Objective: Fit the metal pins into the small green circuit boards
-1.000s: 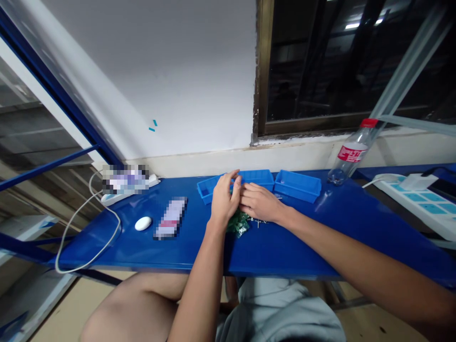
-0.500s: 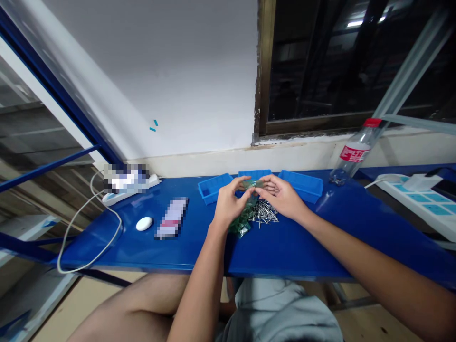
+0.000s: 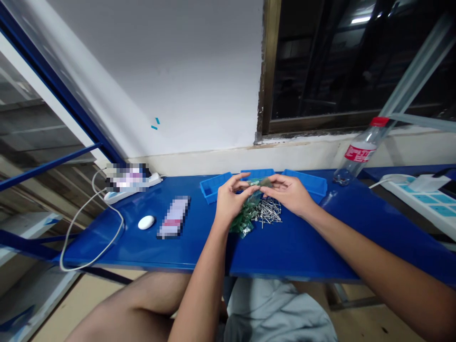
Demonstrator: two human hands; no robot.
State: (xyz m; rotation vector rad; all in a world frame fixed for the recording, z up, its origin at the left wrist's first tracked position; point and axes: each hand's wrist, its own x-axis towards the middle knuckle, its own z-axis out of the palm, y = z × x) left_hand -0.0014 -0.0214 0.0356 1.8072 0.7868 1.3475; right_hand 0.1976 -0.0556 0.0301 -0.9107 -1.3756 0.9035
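Observation:
Between the fingertips of both hands stretches a small see-through green plastic bag (image 3: 260, 183), raised above the table. My left hand (image 3: 230, 202) pinches its left side, and my right hand (image 3: 290, 194) grips the right side with thumb and fingers. Under the hands lies a heap of crumpled green plastic bags (image 3: 244, 222). Touching it on the right is a loose pile of thin silvery metal pins (image 3: 270, 211), perhaps rivets or screws. I cannot make out whether the held bag has anything inside.
Along the back of the blue table (image 3: 199, 256) stand three blue bins: left (image 3: 211, 187), middle (image 3: 258, 172) and right (image 3: 313, 185). A bottle (image 3: 359, 154) stands behind at the right, near a power strip (image 3: 423, 199). A phone-like object (image 3: 174, 216) and white oval object (image 3: 146, 222) lie left.
My hands were close together over the heap, hiding the metal pile. They have since moved apart, with the green bag showing between them and the pile uncovered. The view has shifted slightly.

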